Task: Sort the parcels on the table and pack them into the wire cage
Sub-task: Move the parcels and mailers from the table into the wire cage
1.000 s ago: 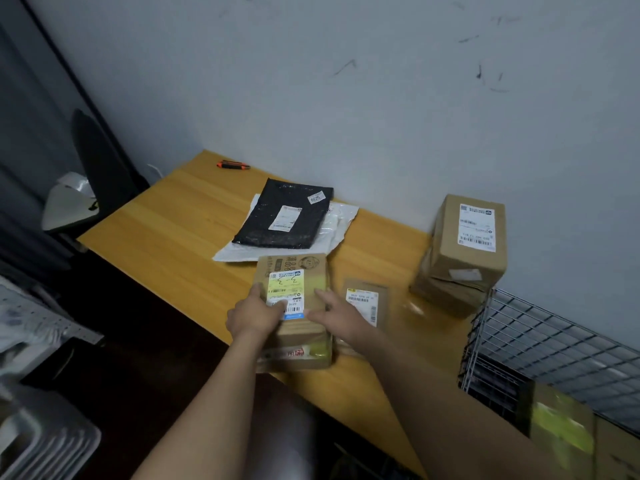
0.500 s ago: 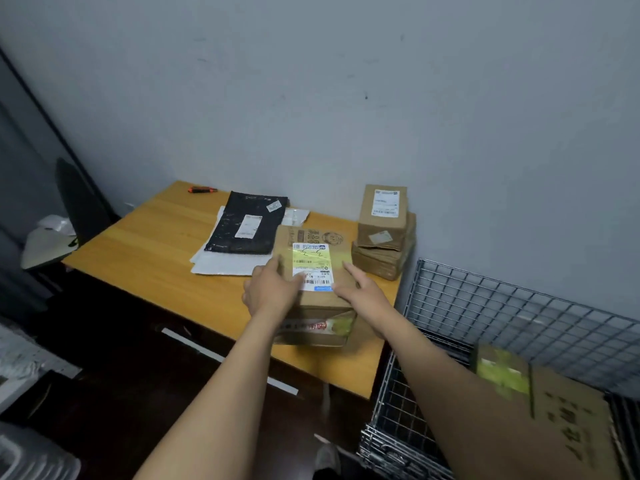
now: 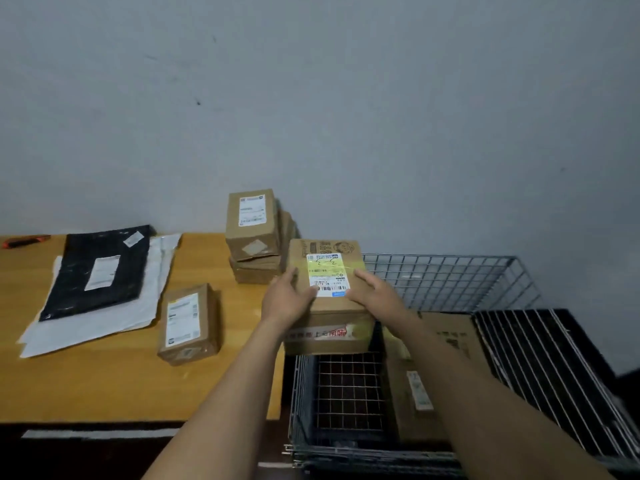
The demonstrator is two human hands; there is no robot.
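A brown cardboard parcel (image 3: pixel 329 323) with a white and yellow label is held in the air over the left end of the wire cage (image 3: pixel 450 278). My left hand (image 3: pixel 287 299) grips its left side and my right hand (image 3: pixel 372 292) grips its right side, thumbs on top. Inside the cage lies a large flat cardboard box (image 3: pixel 433 375), partly hidden by my right arm. On the wooden table (image 3: pixel 104 386) remain a small brown parcel (image 3: pixel 187 323), two stacked brown boxes (image 3: pixel 254 230) by the wall, and a black mailer bag (image 3: pixel 100 268) on white mailers (image 3: pixel 86 327).
An orange and black marker (image 3: pixel 24 241) lies at the table's far left by the wall. A dark slatted panel (image 3: pixel 547 375) sits at the cage's right side. The grey wall stands close behind the table and cage.
Both hands lifted the labelled parcel off the table and carried it right, over the cage. The small parcel that lay beside it stays on the table. My view swung right.
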